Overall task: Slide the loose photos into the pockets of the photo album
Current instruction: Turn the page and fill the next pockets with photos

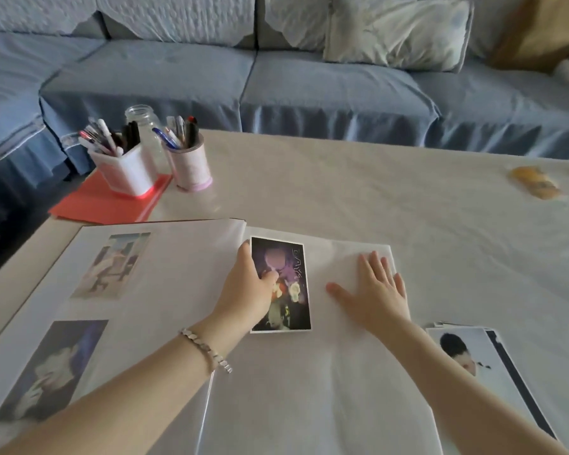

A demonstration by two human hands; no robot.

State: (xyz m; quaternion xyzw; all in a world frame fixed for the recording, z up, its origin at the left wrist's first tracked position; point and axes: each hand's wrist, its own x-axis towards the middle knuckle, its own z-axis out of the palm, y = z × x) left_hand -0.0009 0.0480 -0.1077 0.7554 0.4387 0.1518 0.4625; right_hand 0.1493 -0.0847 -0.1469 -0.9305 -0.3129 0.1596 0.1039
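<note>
The photo album (165, 277) lies open on the table. Its left page holds two photos under clear film. On the right page rests a dark purple photo (286, 290) with a white border. My left hand (248, 290) grips this photo at its left edge, thumb on top of the print and fingers along the edge. My right hand (376, 290) lies flat on the right page with its fingers spread, to the right of the photo. A stack of loose photos (473, 359) sits on the table by my right forearm.
Two pen holders (128, 169) and a glass jar (145, 123) stand on a red folder (109, 205) at the table's far left. A small orange packet (536, 182) lies far right. A blue sofa (309, 83) with cushions runs behind the table.
</note>
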